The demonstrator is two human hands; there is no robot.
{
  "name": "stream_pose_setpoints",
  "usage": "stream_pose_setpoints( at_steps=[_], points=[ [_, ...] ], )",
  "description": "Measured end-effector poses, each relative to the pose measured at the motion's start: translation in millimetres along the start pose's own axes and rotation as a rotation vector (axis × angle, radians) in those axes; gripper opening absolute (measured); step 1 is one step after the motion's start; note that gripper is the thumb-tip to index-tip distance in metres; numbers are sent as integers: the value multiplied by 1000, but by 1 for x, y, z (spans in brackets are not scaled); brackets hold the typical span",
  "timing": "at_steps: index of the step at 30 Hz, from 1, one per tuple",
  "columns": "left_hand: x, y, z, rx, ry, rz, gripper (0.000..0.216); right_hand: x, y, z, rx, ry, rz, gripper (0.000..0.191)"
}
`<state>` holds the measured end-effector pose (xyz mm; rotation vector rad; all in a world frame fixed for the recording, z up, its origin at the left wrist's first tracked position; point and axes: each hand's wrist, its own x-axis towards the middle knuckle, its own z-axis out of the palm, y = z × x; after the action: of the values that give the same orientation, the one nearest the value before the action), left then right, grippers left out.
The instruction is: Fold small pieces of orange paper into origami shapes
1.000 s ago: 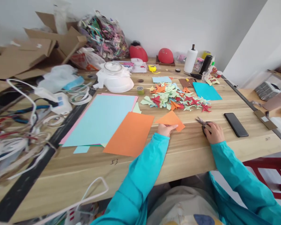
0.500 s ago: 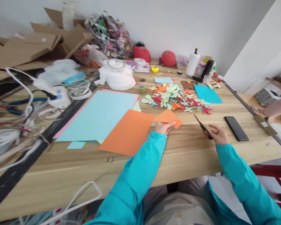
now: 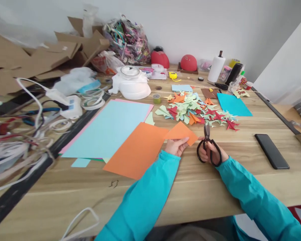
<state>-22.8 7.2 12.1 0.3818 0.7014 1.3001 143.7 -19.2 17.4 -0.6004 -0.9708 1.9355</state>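
Note:
My left hand (image 3: 176, 146) pinches a folded piece of orange paper (image 3: 181, 130) between thumb and fingers, just above the table. In my right hand (image 3: 210, 153) is a pair of black-handled scissors (image 3: 206, 134), blades pointing away from me and close together. The scissors are just right of the orange paper and apart from it. A larger orange sheet (image 3: 135, 150) lies left of my left hand, partly over a stack topped by a light blue sheet (image 3: 107, 125). Beyond both hands spreads a pile of folded paper shapes (image 3: 190, 106) in green, red and orange.
A black phone (image 3: 272, 151) lies at the right, beyond my right forearm. A turquoise sheet (image 3: 234, 104) sits behind the pile. Cables (image 3: 20, 150) and a white power strip (image 3: 71, 107) crowd the left, with cardboard (image 3: 40, 57) behind. A small green spool (image 3: 156, 98) stands mid-table.
My right hand has brought the scissors left, close to the orange paper, and turned them so both handle loops show. My left hand keeps its hold. The view has shifted slightly left.

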Motion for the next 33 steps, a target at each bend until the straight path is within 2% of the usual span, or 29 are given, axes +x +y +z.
stream_pose_setpoints(
  at_steps=[2, 5, 7, 12, 16, 21, 27, 33],
  points=[
    [1, 1, -1, -12, 11, 2, 41, -6, 9, 1, -20, -62, 15, 36],
    [4, 1, -3, -57, 36, 3, 38, -14, 16, 8, -75, -31, -26, 39],
    [5, 2, -5, -86, 58, 8, 36, -16, 15, 14, -45, -25, 22, 43],
    [6, 5, -6, -26, 117, 25, 29, -16, 12, 19, 79, -114, 219, 52],
    [4, 4, -5, 10, 103, 41, 39, -18, 13, 13, 65, -200, 229, 53],
    [0, 2, -2, 61, 59, 6, 43, -19, 13, 7, 20, -190, 214, 53],
    [-1, 3, 0, 50, 79, 19, 43, -22, 10, 2, 14, -156, 236, 56],
    [-5, 3, 1, 75, 53, -39, 44, -24, 10, 2, -5, -165, 251, 53]
  ],
)
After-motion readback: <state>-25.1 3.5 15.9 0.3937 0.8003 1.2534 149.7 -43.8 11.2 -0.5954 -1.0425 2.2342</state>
